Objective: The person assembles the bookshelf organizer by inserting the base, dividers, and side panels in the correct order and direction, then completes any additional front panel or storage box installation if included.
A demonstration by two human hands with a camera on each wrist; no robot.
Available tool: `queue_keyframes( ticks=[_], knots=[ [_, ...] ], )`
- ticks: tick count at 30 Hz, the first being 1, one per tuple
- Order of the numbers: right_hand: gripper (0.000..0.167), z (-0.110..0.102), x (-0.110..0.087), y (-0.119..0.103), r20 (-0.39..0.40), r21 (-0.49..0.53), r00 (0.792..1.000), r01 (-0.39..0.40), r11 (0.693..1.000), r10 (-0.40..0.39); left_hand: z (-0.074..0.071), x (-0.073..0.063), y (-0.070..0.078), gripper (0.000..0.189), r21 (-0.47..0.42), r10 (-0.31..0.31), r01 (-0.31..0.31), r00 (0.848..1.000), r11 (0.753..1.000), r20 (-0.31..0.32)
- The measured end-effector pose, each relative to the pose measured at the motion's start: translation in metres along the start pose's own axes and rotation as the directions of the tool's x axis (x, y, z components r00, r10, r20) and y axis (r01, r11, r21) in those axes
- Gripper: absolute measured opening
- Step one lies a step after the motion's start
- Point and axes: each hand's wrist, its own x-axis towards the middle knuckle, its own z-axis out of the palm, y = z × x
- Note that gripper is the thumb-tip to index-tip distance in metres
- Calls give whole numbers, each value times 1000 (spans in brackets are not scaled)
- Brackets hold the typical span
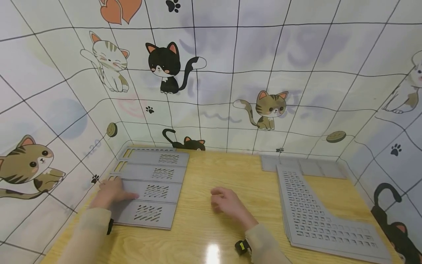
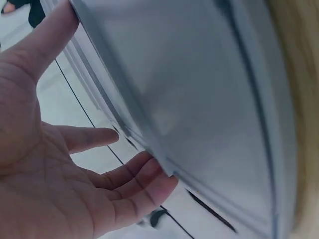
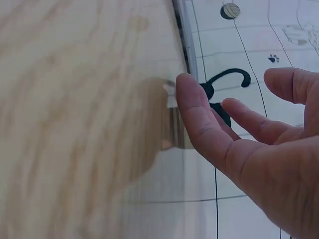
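On the left of the table lies a stack of flat grey panels (image 1: pixel 169 183), crossed by seams and cut with groups of slanted slots. My left hand (image 1: pixel 112 192) rests at its left edge in the head view. In the left wrist view the fingers of my left hand (image 2: pixel 55 174) are spread and touch the grey panel edge (image 2: pixel 169 99), the thumb apart from them. My right hand (image 1: pixel 229 205) hovers over the middle of the table, holding nothing. Its fingers are loosely bent in the right wrist view, where the hand (image 3: pixel 249 144) is near the wood surface.
A stack of grey L-shaped pieces (image 1: pixel 316 223) with rows of small cutouts lies on the right of the wooden table (image 1: pixel 204 227). Behind it are flat grey rectangles (image 1: pixel 316 168). Walls with cat drawings (image 1: pixel 217 84) enclose the table at the back and sides.
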Motion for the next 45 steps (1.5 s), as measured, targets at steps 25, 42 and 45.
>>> queue_keyframes(
  ticks=[25, 42, 45],
  knots=[
    [46, -52, -17, 9, -10, 94, 998, -57, 994, 58, 21, -17, 146, 84, 41, 252, -252, 968, 967, 1],
    [46, -68, -28, 13, -55, 74, 995, -81, 994, 85, 43, -27, 185, 92, 34, 263, -263, 965, 964, 2],
    [45, -68, -25, 13, -47, 62, 996, -79, 995, 82, 41, -32, 188, 79, 25, 244, -244, 970, 969, 22]
  ],
)
